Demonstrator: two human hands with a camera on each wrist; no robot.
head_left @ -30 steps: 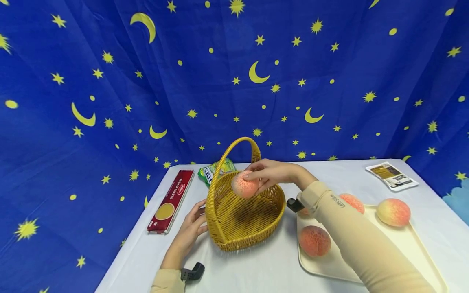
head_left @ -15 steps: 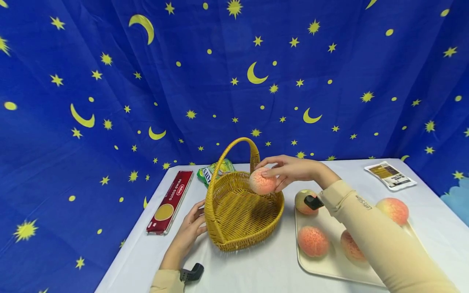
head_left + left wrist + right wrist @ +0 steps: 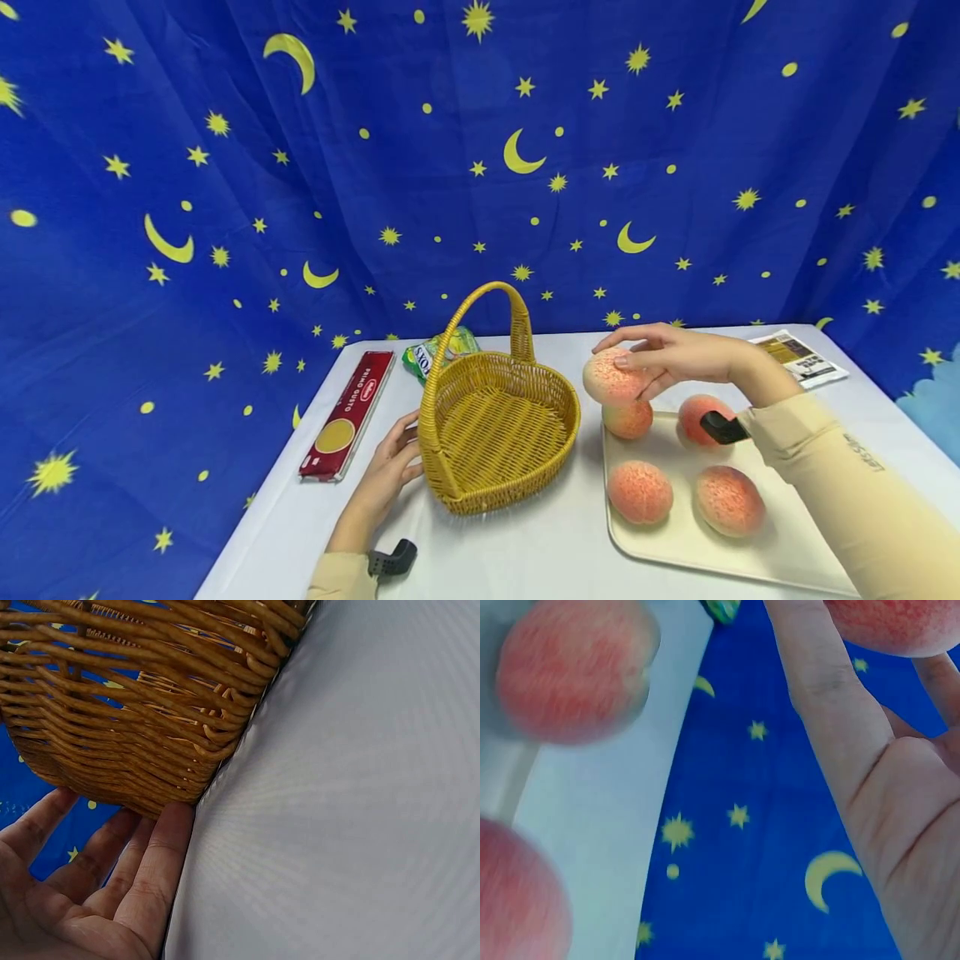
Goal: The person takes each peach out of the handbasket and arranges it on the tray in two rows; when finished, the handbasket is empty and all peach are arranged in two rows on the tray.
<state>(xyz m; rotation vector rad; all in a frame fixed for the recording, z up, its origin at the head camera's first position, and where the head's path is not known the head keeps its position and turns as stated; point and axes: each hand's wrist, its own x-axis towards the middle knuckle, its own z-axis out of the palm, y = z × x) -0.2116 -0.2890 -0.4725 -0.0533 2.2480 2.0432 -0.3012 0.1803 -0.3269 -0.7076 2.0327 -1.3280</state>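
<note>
My right hand (image 3: 678, 357) pinches a pink peach (image 3: 611, 377) between thumb and fingers, above the far left corner of the cream tray (image 3: 660, 554). In the head view the held peach overlaps a yellowish peach (image 3: 628, 423) on that tray. Several other peaches lie there, among them one at the near left (image 3: 640, 493). To the left stands a heart-shaped wicker basket (image 3: 487, 502) with an arched handle, nothing inside it. My left hand (image 3: 386, 475) has extended fingers at the basket's left side; in the left wrist view the fingertips touch the lower wicker wall (image 3: 135, 720).
A red pasta packet (image 3: 348, 417) lies at the left edge of the white-covered table (image 3: 525, 550). Behind the basket sits a green Fox's bag (image 3: 420, 354). At the far right, a white-and-brown pouch (image 3: 802, 362) is partly behind my right arm. A starry blue curtain hangs behind.
My right hand has carried the peach rightward, from over the basket to above the tray's far left corner. My left hand and the basket have stayed in place.
</note>
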